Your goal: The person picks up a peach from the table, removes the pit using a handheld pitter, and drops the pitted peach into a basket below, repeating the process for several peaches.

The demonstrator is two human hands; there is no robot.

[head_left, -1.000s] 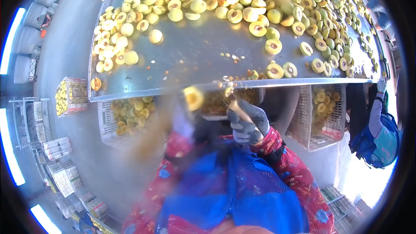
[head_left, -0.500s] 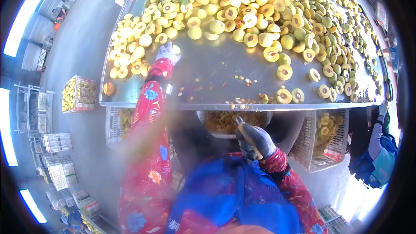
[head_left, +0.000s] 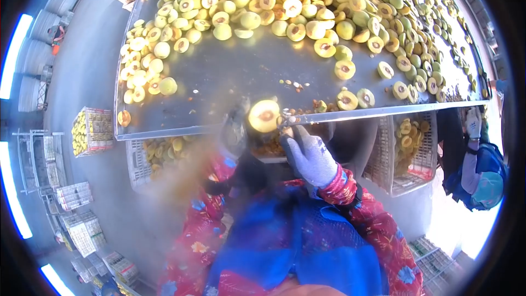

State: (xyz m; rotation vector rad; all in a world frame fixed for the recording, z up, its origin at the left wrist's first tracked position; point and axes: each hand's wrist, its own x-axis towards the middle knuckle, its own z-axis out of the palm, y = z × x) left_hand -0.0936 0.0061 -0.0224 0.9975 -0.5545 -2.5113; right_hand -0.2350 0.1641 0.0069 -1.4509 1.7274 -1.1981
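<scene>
My left hand (head_left: 235, 131), blurred in a dark-palmed glove, holds a yellow peach half (head_left: 264, 115) just over the front edge of the metal table (head_left: 230, 74). The cut face with its brown pit hollow is turned up toward me. Close to the right of the fruit, my right hand (head_left: 312, 156), in a pale glove with dark fingertips, is closed around a small pitting tool (head_left: 286, 130). Most of its handle is hidden by the fingers. Beyond both hands lies a wide heap of halved peaches (head_left: 307, 11), many cut side up.
Pit bits (head_left: 293, 84) lie scattered on the table. Below the edge stand a crate of halves (head_left: 402, 156) at right and another crate (head_left: 139, 164) at left. A filled crate (head_left: 93, 131) stands on the floor. Another person (head_left: 482, 170) works at far right.
My left hand has come back from the heap to the table edge with a peach half. My right hand has risen to it, bringing the tool beside the fruit. The view has tilted slightly.
</scene>
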